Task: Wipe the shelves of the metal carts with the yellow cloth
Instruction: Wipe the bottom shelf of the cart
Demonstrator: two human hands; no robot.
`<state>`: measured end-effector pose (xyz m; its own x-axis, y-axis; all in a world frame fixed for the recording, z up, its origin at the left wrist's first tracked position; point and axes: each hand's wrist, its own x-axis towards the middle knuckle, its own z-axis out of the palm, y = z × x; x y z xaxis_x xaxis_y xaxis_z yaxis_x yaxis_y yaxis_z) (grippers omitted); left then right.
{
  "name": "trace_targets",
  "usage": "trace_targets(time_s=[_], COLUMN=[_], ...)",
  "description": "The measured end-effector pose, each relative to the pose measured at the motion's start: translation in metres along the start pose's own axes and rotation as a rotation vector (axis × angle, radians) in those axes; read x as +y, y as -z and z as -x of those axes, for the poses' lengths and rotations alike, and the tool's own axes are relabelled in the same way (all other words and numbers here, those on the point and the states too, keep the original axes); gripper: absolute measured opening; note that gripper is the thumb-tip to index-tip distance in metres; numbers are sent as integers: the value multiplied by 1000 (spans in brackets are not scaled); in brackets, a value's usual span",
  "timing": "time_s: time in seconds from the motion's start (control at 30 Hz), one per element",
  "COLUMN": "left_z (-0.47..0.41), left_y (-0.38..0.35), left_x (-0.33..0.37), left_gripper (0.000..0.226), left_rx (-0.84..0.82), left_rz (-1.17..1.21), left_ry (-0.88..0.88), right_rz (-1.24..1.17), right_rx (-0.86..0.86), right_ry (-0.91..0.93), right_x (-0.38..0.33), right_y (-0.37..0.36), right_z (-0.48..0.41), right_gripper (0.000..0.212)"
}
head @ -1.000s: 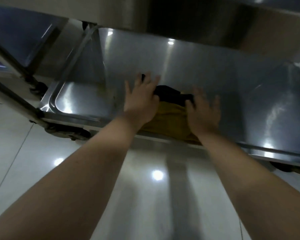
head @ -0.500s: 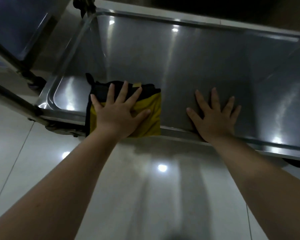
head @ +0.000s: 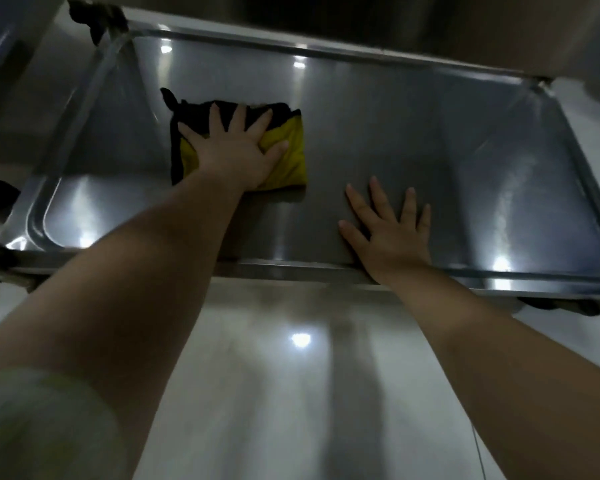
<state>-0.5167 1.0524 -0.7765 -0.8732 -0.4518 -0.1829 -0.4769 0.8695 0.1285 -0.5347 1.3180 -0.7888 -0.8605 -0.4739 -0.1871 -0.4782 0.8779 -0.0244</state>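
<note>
The yellow cloth (head: 291,157) lies flat on the bottom shelf (head: 482,140) of the metal cart, on the left half and about midway between the front and back rims. It is folded, with its black edge on the far side, and it is a little wider from left to right than from front to back. The left hand (head: 236,150) lies right on top of it, fingers straight and spread, and pushes it down without gripping it. The right hand (head: 392,233) is also flat and spread and holds nothing. It rests on the bare metal by the front rim, a little to the right of the cloth and not touching it. So the left hand is the one at the cloth, and most of the bare shelf lies to the right of it. A sweep that way would likely meet the right hand, which may need to lift. Half a second ago the cloth was close to the front rim. Now it is farther in, toward the back, while the right hand is in about the same place.
</note>
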Motion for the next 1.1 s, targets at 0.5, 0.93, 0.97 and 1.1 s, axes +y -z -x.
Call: trace_targets(time_s=[0.5,0.93,0.97,1.1], left_z=[145,50,22,-38], left_y=[-31,-2,5,18], left_x=[-21,-112,-115,-118], left_gripper=[73,72,72,72], left_rx=[36,37,22,-7], left_rz=[-4,12,5,-3], left_ry=[33,81,71,14], right_rz=[-92,41,38,21], right_rx=[116,118,116,96], right_ry=[126,100,97,85], right_x=[-95,-109,-108,-107], right_y=[9,-7,-6,-2], right_z=[-20,-24,-24,-27], right_gripper=[56,62,61,60])
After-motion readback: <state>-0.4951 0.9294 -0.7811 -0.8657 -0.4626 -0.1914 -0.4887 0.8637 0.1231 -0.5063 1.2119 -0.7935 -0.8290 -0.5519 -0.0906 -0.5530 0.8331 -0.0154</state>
